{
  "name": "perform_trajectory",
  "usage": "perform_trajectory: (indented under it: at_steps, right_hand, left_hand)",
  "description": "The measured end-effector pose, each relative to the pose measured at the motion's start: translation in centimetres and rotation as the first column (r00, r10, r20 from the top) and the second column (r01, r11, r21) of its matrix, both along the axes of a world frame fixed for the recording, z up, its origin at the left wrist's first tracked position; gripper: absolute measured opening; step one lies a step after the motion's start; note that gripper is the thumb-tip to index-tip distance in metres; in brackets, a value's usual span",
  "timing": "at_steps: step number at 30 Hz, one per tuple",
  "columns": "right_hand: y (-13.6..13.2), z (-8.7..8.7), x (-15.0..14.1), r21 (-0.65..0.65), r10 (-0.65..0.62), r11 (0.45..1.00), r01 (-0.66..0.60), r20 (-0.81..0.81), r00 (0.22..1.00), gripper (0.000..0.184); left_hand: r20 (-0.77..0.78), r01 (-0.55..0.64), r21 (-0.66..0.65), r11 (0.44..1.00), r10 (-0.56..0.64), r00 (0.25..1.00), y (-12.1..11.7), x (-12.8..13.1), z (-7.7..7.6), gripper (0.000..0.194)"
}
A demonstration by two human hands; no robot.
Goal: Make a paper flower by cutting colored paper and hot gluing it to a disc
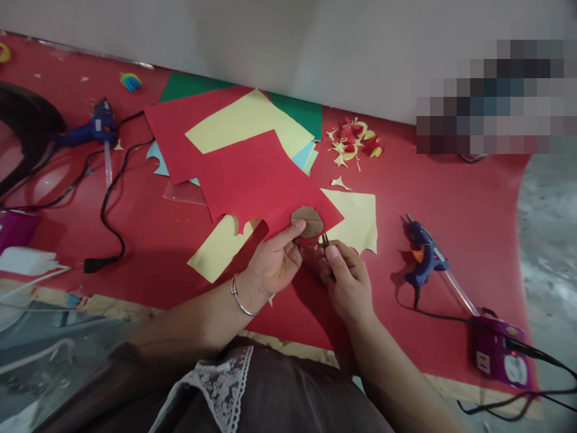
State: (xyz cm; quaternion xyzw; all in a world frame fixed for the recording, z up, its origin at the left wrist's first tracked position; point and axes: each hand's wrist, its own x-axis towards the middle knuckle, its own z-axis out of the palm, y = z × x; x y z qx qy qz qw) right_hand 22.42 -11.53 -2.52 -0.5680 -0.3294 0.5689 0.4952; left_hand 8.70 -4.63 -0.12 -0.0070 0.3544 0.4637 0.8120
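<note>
My left hand (279,258) pinches a small round piece of brown cardboard (307,221) against the lower right corner of a red sheet (265,180). The thumb lies on top of the cardboard. Curled around a small pair of scissors (326,239), my right hand (347,276) is just right of the cardboard. Only the dark blade tips show, close to the red sheet's edge; the handles are hidden in the fist. Curved bites are cut out of the sheet's lower edge.
Yellow sheets (356,216) and a green sheet (193,87) lie around the red one. Scraps (351,141) are heaped behind. One blue glue gun (426,252) rests at right near a purple power box (498,352); another glue gun (97,126) is at left, with loose cords.
</note>
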Motion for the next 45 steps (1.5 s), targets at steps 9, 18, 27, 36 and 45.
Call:
perform_trajectory:
  at_steps: [9,18,27,36,45]
  right_hand:
    - [0.2,0.2,0.1,0.002,-0.009,1.0,0.009,0.048,0.999,0.047]
    - [-0.3,0.5,0.4,0.322,-0.37,0.922,0.216,0.566,0.737,0.039]
    - [0.2,0.1,0.7,0.316,-0.233,0.946,-0.075,0.821,0.522,0.046]
    - [0.2,0.3,0.6,0.304,-0.241,0.951,-0.051,0.837,0.492,0.043]
    - [0.1,0.1,0.7,0.298,-0.229,0.952,-0.063,0.837,0.497,0.044]
  left_hand:
    - [-0.009,0.042,0.022,0.999,-0.041,0.999,-0.5,0.2,-0.6,0.011]
    - [-0.146,0.017,0.106,0.994,-0.001,0.989,-1.3,0.3,-1.5,0.016]
    - [-0.128,0.066,0.11,0.992,-0.052,0.99,-2.2,0.6,-1.7,0.014]
    - [-0.132,0.061,0.085,0.995,-0.049,0.99,-2.4,0.5,-1.9,0.015]
    - [-0.109,0.04,0.097,0.994,-0.03,0.994,-2.1,0.5,-1.5,0.016]
